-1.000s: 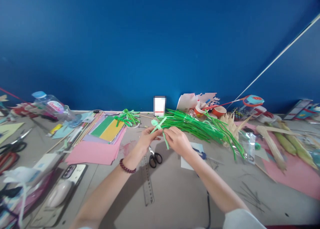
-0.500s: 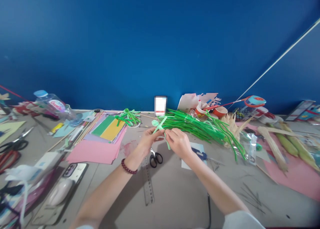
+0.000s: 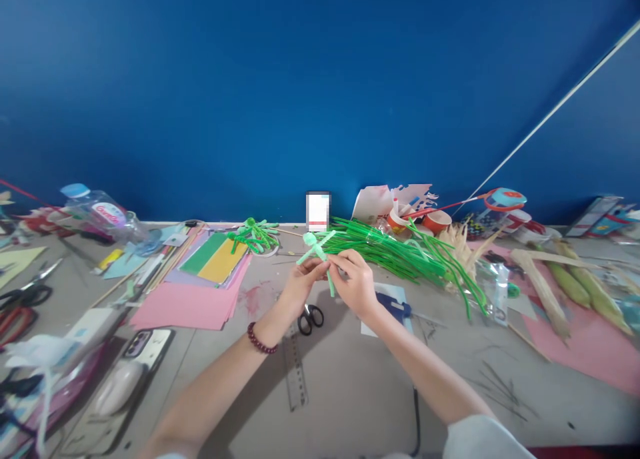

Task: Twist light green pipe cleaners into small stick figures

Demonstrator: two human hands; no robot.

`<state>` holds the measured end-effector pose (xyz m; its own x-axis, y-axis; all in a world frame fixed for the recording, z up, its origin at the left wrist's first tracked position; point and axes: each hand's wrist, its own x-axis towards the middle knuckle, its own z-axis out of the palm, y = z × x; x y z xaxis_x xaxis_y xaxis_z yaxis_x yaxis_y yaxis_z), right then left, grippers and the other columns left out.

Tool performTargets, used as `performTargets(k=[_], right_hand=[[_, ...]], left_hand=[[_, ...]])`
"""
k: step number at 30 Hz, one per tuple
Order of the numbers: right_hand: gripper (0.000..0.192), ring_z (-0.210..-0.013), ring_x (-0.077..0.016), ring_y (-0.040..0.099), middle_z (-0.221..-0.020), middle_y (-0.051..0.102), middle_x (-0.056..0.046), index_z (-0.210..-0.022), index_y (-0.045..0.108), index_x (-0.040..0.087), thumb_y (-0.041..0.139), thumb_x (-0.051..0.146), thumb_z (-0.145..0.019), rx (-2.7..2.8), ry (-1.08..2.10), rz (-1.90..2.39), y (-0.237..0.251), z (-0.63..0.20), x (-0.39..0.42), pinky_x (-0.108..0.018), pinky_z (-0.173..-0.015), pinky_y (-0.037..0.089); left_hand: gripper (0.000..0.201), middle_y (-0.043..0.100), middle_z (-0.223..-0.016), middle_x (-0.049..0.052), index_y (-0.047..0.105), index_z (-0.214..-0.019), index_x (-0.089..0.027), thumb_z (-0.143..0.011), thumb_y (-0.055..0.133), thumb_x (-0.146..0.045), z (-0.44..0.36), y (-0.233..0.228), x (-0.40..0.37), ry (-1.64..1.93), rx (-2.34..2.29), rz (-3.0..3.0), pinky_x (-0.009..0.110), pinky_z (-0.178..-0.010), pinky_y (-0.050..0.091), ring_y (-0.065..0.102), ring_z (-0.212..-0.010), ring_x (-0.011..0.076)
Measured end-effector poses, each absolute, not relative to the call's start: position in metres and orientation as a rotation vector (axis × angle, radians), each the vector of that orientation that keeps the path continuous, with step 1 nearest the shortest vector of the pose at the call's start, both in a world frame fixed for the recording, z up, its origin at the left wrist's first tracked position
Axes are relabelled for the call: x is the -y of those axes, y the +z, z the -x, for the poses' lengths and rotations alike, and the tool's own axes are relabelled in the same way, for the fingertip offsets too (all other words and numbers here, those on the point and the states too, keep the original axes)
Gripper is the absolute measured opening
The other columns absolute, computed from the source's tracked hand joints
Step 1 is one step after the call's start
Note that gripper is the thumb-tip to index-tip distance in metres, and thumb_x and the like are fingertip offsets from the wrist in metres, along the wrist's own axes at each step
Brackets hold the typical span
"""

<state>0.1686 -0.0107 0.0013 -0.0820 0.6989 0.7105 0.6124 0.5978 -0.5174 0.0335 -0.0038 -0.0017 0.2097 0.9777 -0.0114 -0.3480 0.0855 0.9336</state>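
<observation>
Fingertips of both hands are pinched shut on a little light-green pipe cleaner figure point(image 3: 319, 253), just above centre frame. The left hand point(image 3: 299, 287) grips it from the left and the right hand point(image 3: 353, 285) from the right, thumbs and forefingers meeting at its middle. The figure's long axis runs a bit diagonally: a small looped head points to the upper left, and one fuzzy leg hangs to the lower right below the fingers. Two short arms stick out sideways near the top. It's held up off the table point(image 3: 350, 379), not resting on anything.

There's a dark red bead bracelet point(image 3: 261, 339) on the left wrist.

Right under the hands lie small black-handled scissors point(image 3: 311, 318), and a clear plastic ruler point(image 3: 295, 369) runs toward the bottom of the frame. A blue-handled tool point(image 3: 395, 306) sits on a pale paper square just right of the right hand.

Behind the hands, a big bundle of darker green pipe cleaners point(image 3: 400, 255) fans out to the right, all thin fuzzy wire. Left of centre there's a stack of coloured paper sheets point(image 3: 210, 272), pink at the bottom, with green and yellow on top. At the far right lie corn cobs point(image 3: 580, 282) in husks, dry and fibrous looking. A plastic bottle point(image 3: 103, 212) is tipped over at the far left, and a flat blue wall point(image 3: 320, 85) fills the upper half.
</observation>
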Motion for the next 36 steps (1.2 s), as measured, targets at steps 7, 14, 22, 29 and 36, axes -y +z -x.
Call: performTargets(k=[7, 14, 22, 29, 36], right_hand=[[0.023, -0.078, -0.0199, 0.054, -0.08, 0.062, -0.007, -0.094, 0.069, 0.02, 0.047, 0.017, -0.088, 1.92, -0.032, 1.104, 0.0, -0.171, 0.011, -0.033, -0.072, 0.047], [0.024, -0.077, -0.0205, 0.053, -0.081, 0.062, -0.007, -0.094, 0.069, 0.022, 0.046, 0.017, -0.089, 1.959, -0.16, 1.096, -0.002, -0.171, 0.012, -0.034, -0.071, 0.046], [0.026, -0.082, -0.0197, 0.059, -0.088, 0.065, -0.008, -0.1, 0.07, 0.023, 0.046, 0.019, -0.09, 1.817, -0.005, 1.073, 0.002, -0.177, 0.008, -0.034, -0.073, 0.049], [0.02, -0.085, -0.019, 0.061, -0.088, 0.067, -0.007, -0.093, 0.069, 0.021, 0.049, 0.02, -0.089, 1.941, 0.01, 1.039, 0.009, -0.184, 0.0, -0.034, -0.077, 0.046], [0.02, -0.083, -0.0186, 0.057, -0.088, 0.064, -0.007, -0.093, 0.067, 0.02, 0.047, 0.022, -0.092, 2.111, -0.003, 0.952, 0.006, -0.189, -0.003, -0.033, -0.077, 0.045]], left_hand=[[0.026, 0.054, -0.061, -0.001, 0.064, -0.065, -0.016, -0.073, 0.066, -0.04, -0.026, 0.001, -0.001, 1.21, -0.927, -1.342, 0.023, -0.059, 0.037, 0.045, -0.06, 0.0112], [0.028, 0.055, -0.06, 0.0, 0.063, -0.062, -0.016, -0.07, 0.068, -0.042, -0.024, 0.01, 0.001, 1.169, -0.878, -1.292, 0.024, -0.057, 0.038, 0.046, -0.059, 0.0117], [0.021, 0.066, -0.087, 0.004, 0.067, -0.086, -0.019, -0.068, 0.071, -0.029, -0.027, 0.003, -0.001, 1.22, -0.748, -0.947, 0.029, -0.074, 0.047, 0.059, -0.075, 0.0152], [0.021, 0.068, -0.078, 0.004, 0.067, -0.082, -0.017, -0.069, 0.072, -0.032, -0.011, 0.011, -0.01, 1.16, -0.71, -1.024, 0.03, -0.074, 0.049, 0.063, -0.071, 0.015], [0.022, 0.064, -0.062, 0.002, 0.064, -0.065, -0.013, -0.061, 0.08, -0.028, -0.012, 0.011, -0.011, 1.076, -0.86, -0.932, 0.03, -0.071, 0.05, 0.06, -0.061, 0.0132]])
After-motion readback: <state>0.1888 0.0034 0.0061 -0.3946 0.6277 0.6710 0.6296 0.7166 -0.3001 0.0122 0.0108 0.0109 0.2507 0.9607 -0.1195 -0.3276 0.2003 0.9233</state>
